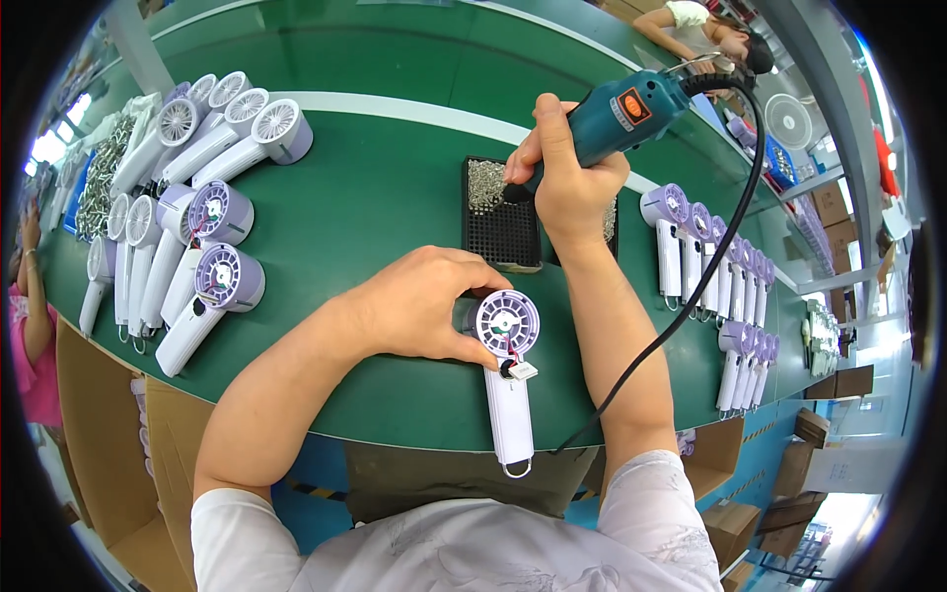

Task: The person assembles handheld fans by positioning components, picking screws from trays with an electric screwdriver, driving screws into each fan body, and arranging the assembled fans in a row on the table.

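Note:
My left hand (429, 306) closes thumb and fingers round the purple head of a handheld fan (508, 326), whose white handle points toward me over the table's near edge. The fan's front is uncovered; thin wires and a small white connector (523, 371) show below its round opening. A teal electric screwdriver (621, 116) is gripped in my right hand (577, 183), its dark tip end pointing down-left above a black perforated tray (503, 259). Small metal screws (486, 185) fill the tray's far part. My right hand hides some of a second tray beside it.
Several handheld fans with grilles (202, 153) lie at the left, beside uncovered ones (229, 276). More fans stand in rows at the right (691, 261). The screwdriver's black cable (735, 237) loops down past my right forearm. A person (705, 35) sits across the green table (385, 187).

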